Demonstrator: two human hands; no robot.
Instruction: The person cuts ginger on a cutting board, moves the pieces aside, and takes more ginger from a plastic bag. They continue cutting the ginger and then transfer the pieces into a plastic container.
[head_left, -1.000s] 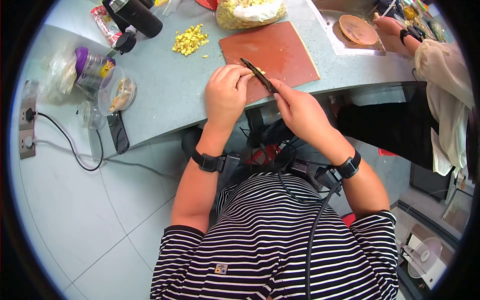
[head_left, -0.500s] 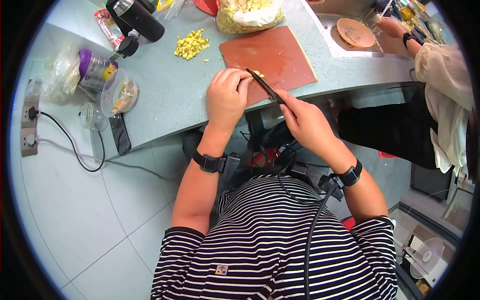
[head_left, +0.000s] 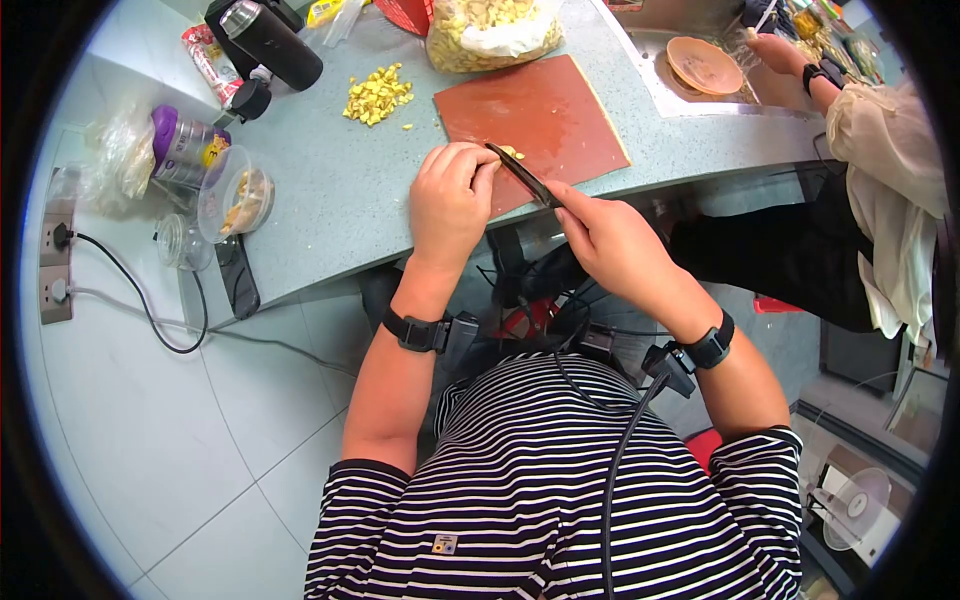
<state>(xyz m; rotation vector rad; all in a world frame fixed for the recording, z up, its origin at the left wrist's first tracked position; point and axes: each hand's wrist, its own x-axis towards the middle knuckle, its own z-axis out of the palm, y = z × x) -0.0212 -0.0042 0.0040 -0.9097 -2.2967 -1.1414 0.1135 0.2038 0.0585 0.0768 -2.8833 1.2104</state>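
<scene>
The knife [head_left: 525, 178] lies slantwise over the near left part of the board [head_left: 550, 105] — its long axis runs from my right hand [head_left: 612, 235], nearer me, up and leftward to a tip just beside my left fingertips. My right hand is wrapped around the handle. My left hand [head_left: 447, 195] has its fingers drawn into a narrow bunch at the board's left edge, close against the blade's far end; they hide whatever may be between them, so I cannot tell whether they hold a piece. A few yellow bits [head_left: 511, 152] rest on the board just past the blade, right of my left fingertips — the left hand is clearly the nearer to them, with the knife's line passing between them and me. The yellow pile [head_left: 377, 95] sits on the counter [head_left: 330, 190] beyond my left hand, off the board.
</scene>
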